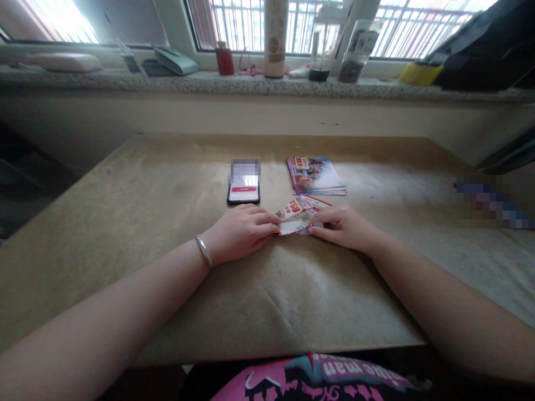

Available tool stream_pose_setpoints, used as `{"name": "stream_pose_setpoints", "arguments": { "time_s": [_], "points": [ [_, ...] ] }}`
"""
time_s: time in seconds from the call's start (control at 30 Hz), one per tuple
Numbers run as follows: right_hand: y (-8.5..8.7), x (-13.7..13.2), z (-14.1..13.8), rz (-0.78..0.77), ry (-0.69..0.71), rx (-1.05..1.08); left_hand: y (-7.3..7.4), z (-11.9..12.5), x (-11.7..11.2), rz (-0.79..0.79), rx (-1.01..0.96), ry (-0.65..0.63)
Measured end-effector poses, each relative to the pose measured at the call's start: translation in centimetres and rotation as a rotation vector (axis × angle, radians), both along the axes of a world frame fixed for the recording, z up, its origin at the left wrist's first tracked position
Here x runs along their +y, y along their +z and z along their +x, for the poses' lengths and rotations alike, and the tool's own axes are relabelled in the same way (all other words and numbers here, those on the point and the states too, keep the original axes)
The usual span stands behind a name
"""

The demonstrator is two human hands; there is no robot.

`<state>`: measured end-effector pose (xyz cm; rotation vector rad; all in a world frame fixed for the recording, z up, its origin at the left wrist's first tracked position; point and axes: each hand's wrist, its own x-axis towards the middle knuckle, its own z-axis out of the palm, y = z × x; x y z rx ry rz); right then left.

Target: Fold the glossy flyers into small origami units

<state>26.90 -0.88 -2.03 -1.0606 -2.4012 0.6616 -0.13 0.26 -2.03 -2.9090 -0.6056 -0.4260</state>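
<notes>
A folded printed leaflet (297,215) with red and white print lies on the brown table (125,223) between my hands. My left hand (239,231), a silver bangle on its wrist, has its fingers curled and pinching the leaflet's left edge. Closed fingers of my right hand (341,225) press on the leaflet's right side. A stack of similar leaflets (314,175) lies just beyond, to the right. A black phone (244,188) with a lit screen lies beyond my left hand.
A granite window sill (167,82) runs along the back, holding a red jar (224,59), a tall white bottle (275,38), a dark cup (319,72) and other items. A blurred object (493,203) sits at the table's right edge.
</notes>
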Motion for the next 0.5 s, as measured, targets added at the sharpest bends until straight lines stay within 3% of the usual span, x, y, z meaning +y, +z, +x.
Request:
{"name": "stream_pose_setpoints", "arguments": {
  "time_s": [0.2,0.33,0.5],
  "points": [
    [0.18,-0.19,-0.26,-0.038,-0.053,-0.032,-0.16,0.04,0.20,-0.047,-0.075,-0.026],
    [-0.12,-0.02,-0.35,-0.102,-0.196,-0.008,-0.43,0.09,0.33,-0.087,-0.116,-0.013],
    [-0.49,0.35,-0.53,-0.117,-0.365,-0.004,-0.80,0.09,0.35,-0.122,-0.142,0.091]
  ]
}}
